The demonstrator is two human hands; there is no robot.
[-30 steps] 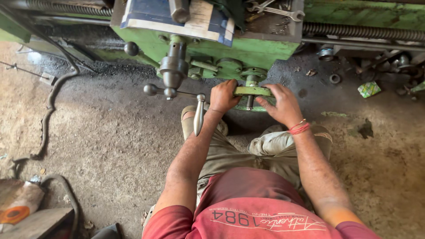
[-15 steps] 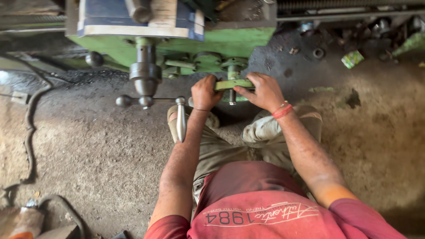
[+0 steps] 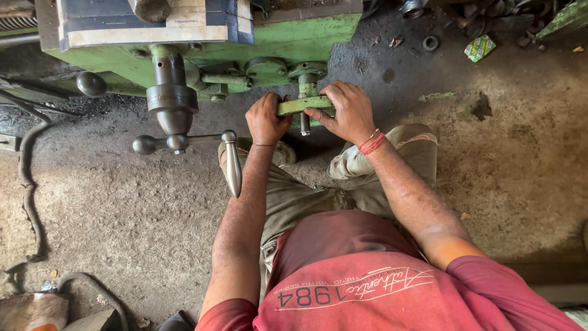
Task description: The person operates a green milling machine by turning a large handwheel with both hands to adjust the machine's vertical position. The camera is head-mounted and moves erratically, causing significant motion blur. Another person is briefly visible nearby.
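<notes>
A short green lever bar point(image 3: 301, 104) sticks out from the front of a green machine apron point(image 3: 269, 46), on a green shaft. My left hand point(image 3: 265, 120) is closed around the bar's left end. My right hand point(image 3: 344, 111) grips its right end, thumb underneath; a red thread band sits on that wrist. A dark pin hangs below the bar between my hands. Left of my left arm a steel crank handle point(image 3: 231, 162) hangs down from a dark hub point(image 3: 173, 107).
A ball-ended knob point(image 3: 91, 83) juts from the machine at the left. A dark hose point(image 3: 29, 184) curls over the dirty floor at the left. Metal rings and a green wrapper point(image 3: 480, 47) lie at the top right. My knees are below the lever.
The view has shifted, so the machine and my hands sit lower and more to the left. Both hands have stayed closed on the green lever bar.
</notes>
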